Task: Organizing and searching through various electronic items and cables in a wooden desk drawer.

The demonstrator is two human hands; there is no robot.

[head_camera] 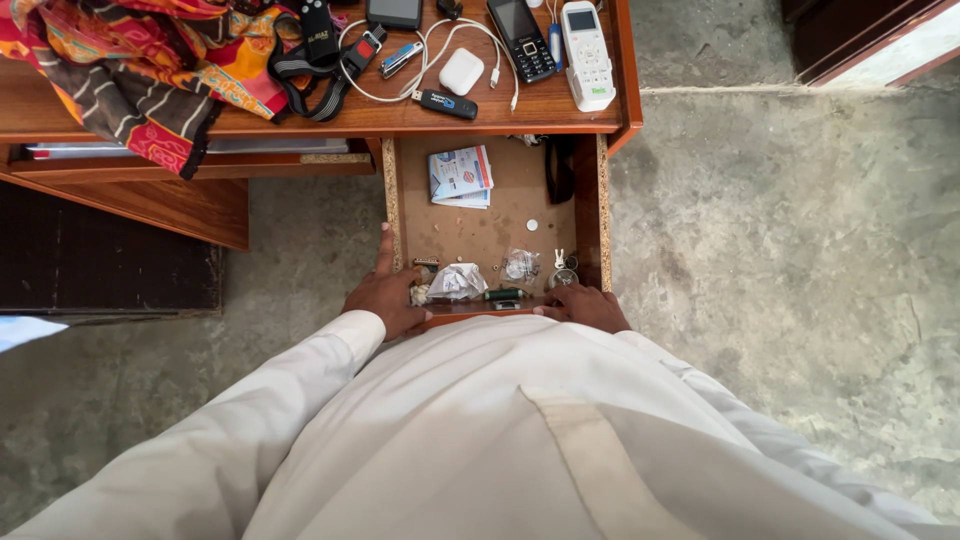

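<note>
My left hand (pixel 388 296) grips the drawer (pixel 490 225) front at 7 o'clock, my right hand (pixel 583 305) at 5. It looks stiff and light; both front corners suit holding.

Head camera, one view, looking steeply down.

We look from head height down our own white-sleeved front onto an open drawer (pixel 490 235) at close range; the desk top (pixel 560 108) crosses the upper edge, bare concrete floor (pixel 790 250) fills the right. There is no second view to overlap with.
</note>
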